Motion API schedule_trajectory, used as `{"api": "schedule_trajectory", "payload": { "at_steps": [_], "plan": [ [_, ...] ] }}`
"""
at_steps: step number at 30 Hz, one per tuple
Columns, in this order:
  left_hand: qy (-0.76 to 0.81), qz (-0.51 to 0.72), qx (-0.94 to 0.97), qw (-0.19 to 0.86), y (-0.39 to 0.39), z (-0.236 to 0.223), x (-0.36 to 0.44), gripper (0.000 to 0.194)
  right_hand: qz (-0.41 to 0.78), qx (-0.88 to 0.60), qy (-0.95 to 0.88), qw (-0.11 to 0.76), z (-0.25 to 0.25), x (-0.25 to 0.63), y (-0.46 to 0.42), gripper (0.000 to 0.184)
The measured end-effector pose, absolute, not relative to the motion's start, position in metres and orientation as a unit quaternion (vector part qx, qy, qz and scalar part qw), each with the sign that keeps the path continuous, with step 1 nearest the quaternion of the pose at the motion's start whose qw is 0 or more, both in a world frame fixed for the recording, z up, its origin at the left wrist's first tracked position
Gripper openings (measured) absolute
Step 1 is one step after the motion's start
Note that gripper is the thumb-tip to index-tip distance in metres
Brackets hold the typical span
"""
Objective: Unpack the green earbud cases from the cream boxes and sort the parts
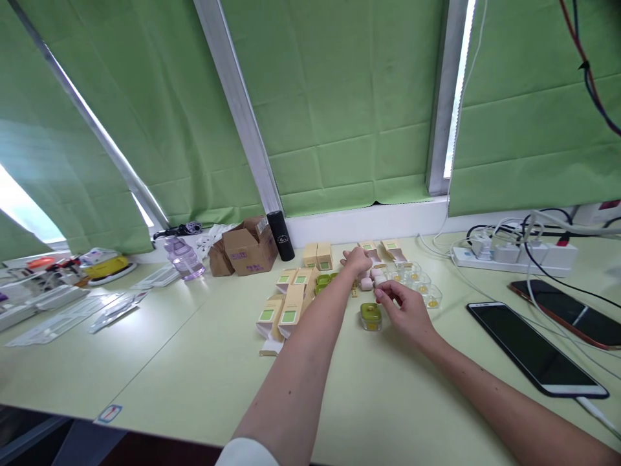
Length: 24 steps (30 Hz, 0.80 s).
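My left hand (358, 260) reaches to the far side of the small goods. It is beside green lids (322, 281) and pink-white pieces (367, 283); its fingers are bent and the tips mostly hidden. My right hand (405, 309) is nearer to me, thumb and forefinger brought together in a pinch. Whatever might be between them is too small to make out. Just left of that hand a small square clear jar with a green lid (371, 316) stands upright. Clear jars with yellow centres (414, 279) are grouped behind my right hand.
Several beige cartons (292, 301) lie to the left, with open ones (392, 250) at the back. A brown cardboard box (250, 247), a black cylinder (280, 235) and a purple bottle (184, 260) stand farther left. Phones (536, 349), cables and a power strip (514, 255) occupy the right.
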<state>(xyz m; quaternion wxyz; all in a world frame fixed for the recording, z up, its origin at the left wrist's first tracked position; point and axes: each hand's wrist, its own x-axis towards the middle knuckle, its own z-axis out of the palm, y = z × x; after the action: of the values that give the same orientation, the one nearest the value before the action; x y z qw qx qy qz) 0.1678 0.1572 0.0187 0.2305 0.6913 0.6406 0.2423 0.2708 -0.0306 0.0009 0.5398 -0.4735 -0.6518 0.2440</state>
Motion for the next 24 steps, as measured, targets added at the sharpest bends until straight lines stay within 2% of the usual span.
{"api": "schedule_trajectory", "payload": {
  "at_steps": [4, 11, 17, 24],
  "plan": [
    [0.631, 0.226, 0.705, 0.231, 0.149, 0.022, 0.175, 0.055, 0.248, -0.467, -0.648, 0.548, 0.000, 0.270, -0.030, 0.031],
    [0.623, 0.221, 0.714, 0.232, 0.137, 0.030, 0.183, 0.055, 0.242, -0.469, -0.647, 0.550, 0.000, 0.271, -0.029, 0.030],
    [0.609, 0.242, 0.723, 0.220, 0.138, 0.031, 0.179, 0.067, 0.238, -0.477, -0.646, 0.545, -0.001, 0.273, -0.028, 0.029],
    [0.584, 0.298, 0.726, 0.208, 0.122, 0.051, 0.154, 0.047, 0.230, -0.498, -0.633, 0.546, -0.004, 0.277, -0.022, 0.028]
  ]
}}
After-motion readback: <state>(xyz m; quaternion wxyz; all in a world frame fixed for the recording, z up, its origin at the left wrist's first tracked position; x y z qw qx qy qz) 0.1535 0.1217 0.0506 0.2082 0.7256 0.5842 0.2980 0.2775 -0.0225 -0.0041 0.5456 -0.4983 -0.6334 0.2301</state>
